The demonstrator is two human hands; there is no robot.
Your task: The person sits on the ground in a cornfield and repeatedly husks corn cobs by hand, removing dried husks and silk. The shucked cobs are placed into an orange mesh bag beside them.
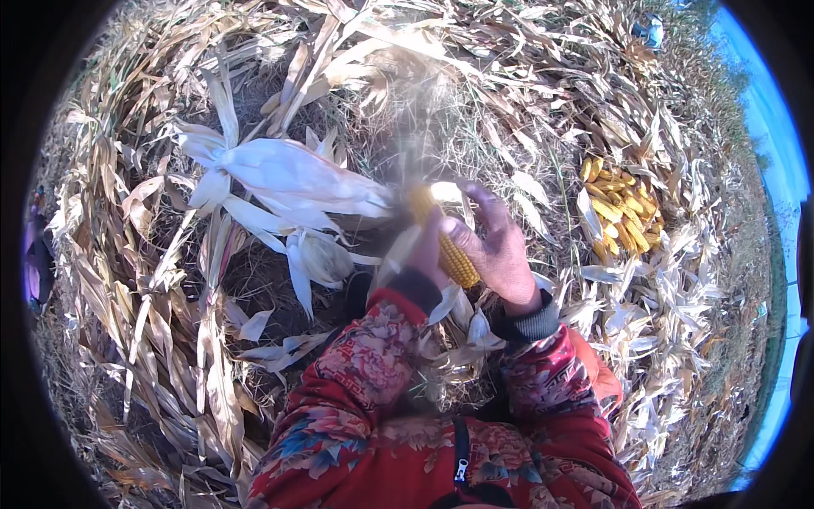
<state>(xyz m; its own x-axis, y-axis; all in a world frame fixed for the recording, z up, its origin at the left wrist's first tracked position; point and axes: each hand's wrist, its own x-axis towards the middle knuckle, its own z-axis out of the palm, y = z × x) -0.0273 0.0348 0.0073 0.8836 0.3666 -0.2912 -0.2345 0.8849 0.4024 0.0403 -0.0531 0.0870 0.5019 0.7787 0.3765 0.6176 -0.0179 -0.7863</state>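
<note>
A yellow corn cob [459, 259] lies slanted between my two hands, with its kernels bare. My left hand [429, 251] is around its middle, with pale husk beside the fingers. My right hand [499, 249] is at the cob's right side, thumb near the kernels and fingers raised and partly curled; whether it grips the cob or husk is unclear. To the left of my hands, a pale ear in its husk [299, 178] hangs on a dry stalk. Below it is an opened husk [321, 257].
A pile of husked yellow cobs [623, 210] lies on the ground at the right. Dry corn stalks and leaves [159, 356] spread all around. Loose husks [642, 318] lie below the pile. A dark and purple shape [37, 261] shows at the far left edge.
</note>
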